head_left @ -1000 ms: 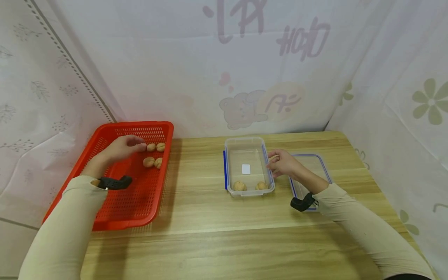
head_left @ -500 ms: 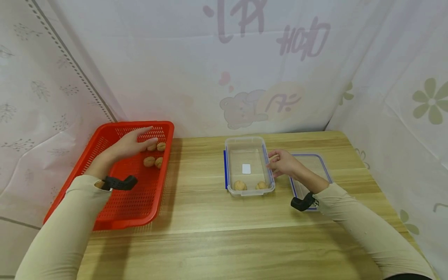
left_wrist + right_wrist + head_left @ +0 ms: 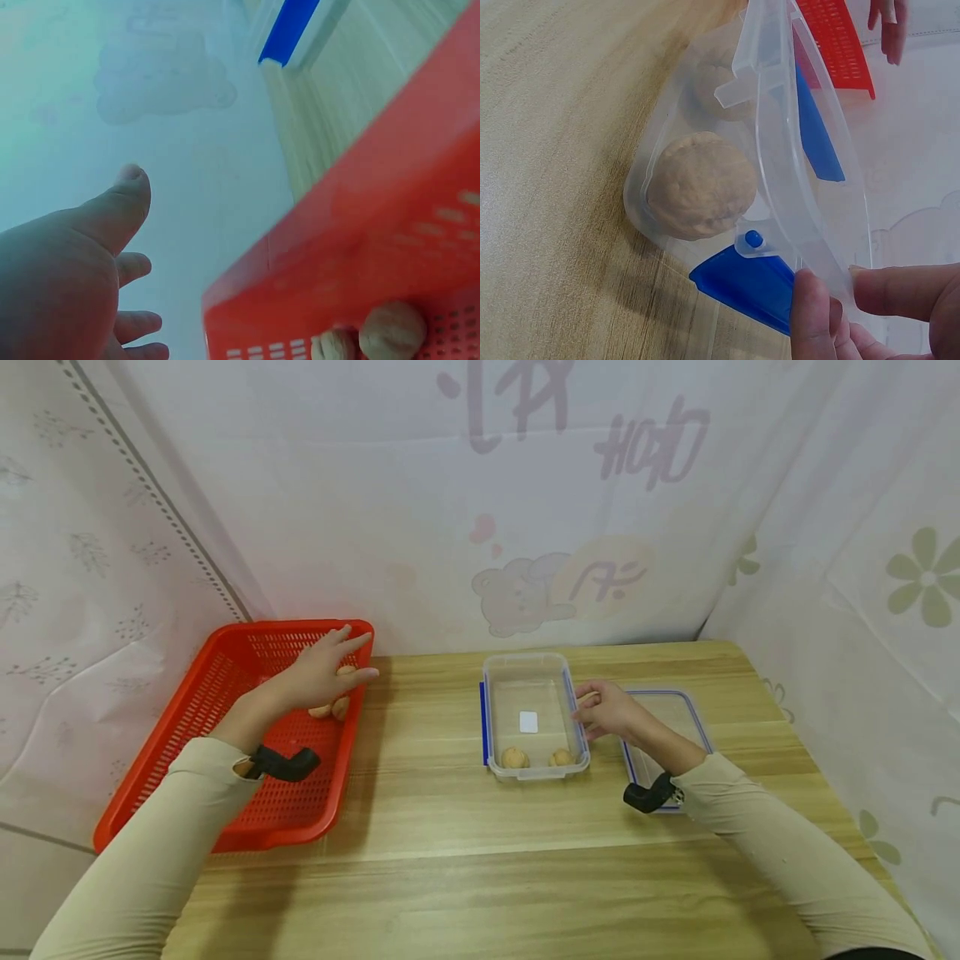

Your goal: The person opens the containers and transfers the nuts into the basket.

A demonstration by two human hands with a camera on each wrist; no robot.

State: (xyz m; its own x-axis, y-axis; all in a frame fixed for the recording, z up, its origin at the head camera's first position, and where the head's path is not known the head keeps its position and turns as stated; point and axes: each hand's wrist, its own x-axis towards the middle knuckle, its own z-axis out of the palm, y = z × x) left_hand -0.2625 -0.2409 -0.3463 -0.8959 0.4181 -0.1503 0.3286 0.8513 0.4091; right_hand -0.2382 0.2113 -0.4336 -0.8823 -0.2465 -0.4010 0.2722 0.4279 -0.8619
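My left hand [image 3: 318,675] hovers over the right side of the red plastic basket [image 3: 344,777], thumb and fingers spread. Nothing is in its grasp in the left wrist view, where walnuts [image 3: 394,330] lie in the basket below. From the head, the hand partly covers the basket's walnuts [image 3: 321,712]. My right hand [image 3: 609,710] pinches the right rim of a clear storage container [image 3: 540,689] between thumb and fingers. One walnut [image 3: 514,758] sits in the container's near left corner and another walnut [image 3: 561,757] in its near right; the right wrist view shows both through the wall.
A clear lid [image 3: 667,714] with a blue seal lies right of the container, partly under my right forearm. Bare wooden table [image 3: 427,743] separates basket and container. A printed white curtain [image 3: 420,527] hangs behind the table and along its sides.
My left hand has moved right, from beside the basket's walnuts to above its right rim, and its fingers have spread. The right hand and the container have stayed in place.
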